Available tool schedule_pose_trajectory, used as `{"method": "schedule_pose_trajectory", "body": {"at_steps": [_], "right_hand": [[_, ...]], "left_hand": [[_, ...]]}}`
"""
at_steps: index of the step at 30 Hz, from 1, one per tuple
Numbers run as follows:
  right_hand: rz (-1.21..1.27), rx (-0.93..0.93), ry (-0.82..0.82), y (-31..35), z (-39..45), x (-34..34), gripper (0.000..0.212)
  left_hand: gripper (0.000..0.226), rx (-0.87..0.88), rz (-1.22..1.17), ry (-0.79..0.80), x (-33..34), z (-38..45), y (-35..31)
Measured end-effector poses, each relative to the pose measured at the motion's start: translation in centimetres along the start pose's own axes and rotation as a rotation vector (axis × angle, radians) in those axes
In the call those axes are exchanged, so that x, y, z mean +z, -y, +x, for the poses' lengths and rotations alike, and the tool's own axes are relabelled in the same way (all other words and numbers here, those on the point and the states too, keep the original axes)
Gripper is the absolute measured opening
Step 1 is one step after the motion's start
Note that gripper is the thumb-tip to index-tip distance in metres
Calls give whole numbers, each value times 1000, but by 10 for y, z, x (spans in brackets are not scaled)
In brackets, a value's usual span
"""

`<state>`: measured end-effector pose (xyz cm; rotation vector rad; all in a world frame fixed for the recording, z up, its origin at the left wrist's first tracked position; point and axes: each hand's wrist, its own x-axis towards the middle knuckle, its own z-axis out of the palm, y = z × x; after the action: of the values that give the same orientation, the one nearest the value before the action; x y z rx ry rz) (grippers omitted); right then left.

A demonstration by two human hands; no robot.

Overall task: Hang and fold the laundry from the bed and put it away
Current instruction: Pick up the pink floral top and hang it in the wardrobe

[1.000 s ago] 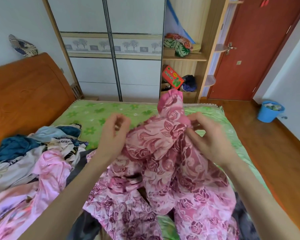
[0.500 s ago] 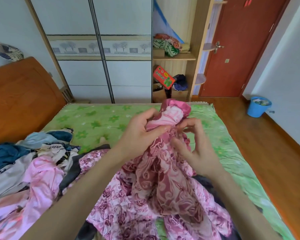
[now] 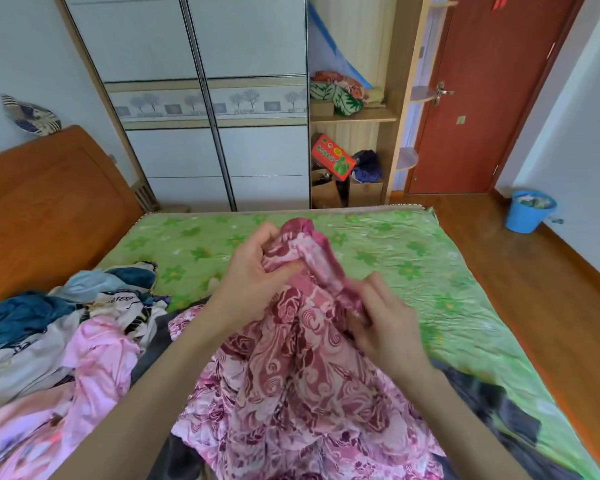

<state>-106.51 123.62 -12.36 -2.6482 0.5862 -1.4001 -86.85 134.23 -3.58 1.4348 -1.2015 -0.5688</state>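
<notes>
Both hands hold 1 pink garment [image 3: 291, 368] above the bed [image 3: 413, 258]. Left hand [image 3: 253, 278] pinches a bunched upper edge, thumb and fingers curled into the cloth. Right hand [image 3: 381, 323] grips a fold just beside and below it, fingers curled in; this hand is blurred, so finger placement is not exact. Garment hangs from the 2 grips and drapes down toward the camera, its lower part resting on other clothes. Progress judged early: a heap [image 3: 59, 334] of unsorted laundry lies on the bed to the left, a dark item [image 3: 492, 400] lies under the right forearm, and nothing in view is folded or hung. Wardrobe [image 3: 201, 133] doors are shut. Garment appears not yet straightened for folding.
</notes>
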Motion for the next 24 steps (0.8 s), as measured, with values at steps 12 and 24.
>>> {"method": "schedule_pose_trajectory", "body": {"at_steps": [12,24], "right_hand": [[795,526,472,-7,-14,1,37],[788,535,563,-32,-7,-6,13]], "left_hand": [[15,-35,-134,-83,4,-4,-8],[22,-26,-25,-92,-16,-10,-14]]}}
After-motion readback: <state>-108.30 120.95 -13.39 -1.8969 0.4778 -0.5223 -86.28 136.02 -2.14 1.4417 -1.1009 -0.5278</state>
